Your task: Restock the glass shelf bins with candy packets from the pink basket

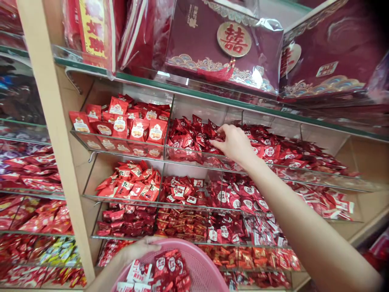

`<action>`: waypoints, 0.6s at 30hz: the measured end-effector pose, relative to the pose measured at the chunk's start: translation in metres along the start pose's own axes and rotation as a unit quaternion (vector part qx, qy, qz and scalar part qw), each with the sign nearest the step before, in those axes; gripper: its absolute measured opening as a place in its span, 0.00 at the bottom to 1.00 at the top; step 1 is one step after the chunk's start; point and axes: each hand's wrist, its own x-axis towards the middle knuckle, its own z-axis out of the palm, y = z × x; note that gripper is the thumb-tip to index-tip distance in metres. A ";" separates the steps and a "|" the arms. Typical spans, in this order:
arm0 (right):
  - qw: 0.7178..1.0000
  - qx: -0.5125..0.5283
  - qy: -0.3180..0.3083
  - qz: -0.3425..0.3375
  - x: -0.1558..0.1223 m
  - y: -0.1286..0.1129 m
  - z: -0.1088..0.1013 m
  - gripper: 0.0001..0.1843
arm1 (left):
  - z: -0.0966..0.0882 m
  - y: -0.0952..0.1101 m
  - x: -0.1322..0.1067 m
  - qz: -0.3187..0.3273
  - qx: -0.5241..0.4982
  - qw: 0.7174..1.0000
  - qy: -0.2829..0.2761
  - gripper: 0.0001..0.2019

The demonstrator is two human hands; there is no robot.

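My left hand (138, 249) grips the rim of a pink plastic basket (205, 267) at the bottom of the view. Inside the basket lie dark red candy packets (172, 265) and white-and-red packets (139, 272). My right hand (233, 142) reaches into an upper clear bin of small dark red wrapped candies (194, 136). Its thumb and forefinger are apart, close against the candies. No packet can be made out lifted between them.
A glass shelf (146, 83) crosses just above my right hand, bearing large maroon gift bags (194, 44). Left of the bin are red packets with cream labels (120, 123). More candy bins (133, 182) line the tiers below. A wooden upright (51, 121) stands at left.
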 end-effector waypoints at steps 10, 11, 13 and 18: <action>0.992 0.046 0.106 -0.042 0.003 0.023 0.002 0.09 | 0.001 -0.003 0.003 0.027 -0.036 0.998 -0.043 0.21; 0.988 0.063 0.130 -0.048 0.001 0.025 0.000 0.09 | 0.001 -0.002 0.002 0.026 -0.035 0.998 -0.046 0.21; 0.979 0.099 0.169 -0.052 -0.005 0.025 -0.004 0.09 | 0.002 0.000 0.002 0.027 -0.027 0.998 -0.049 0.20; 0.948 0.199 0.248 -0.023 -0.027 0.011 -0.018 0.09 | 0.000 -0.001 0.003 0.024 -0.020 0.999 -0.044 0.20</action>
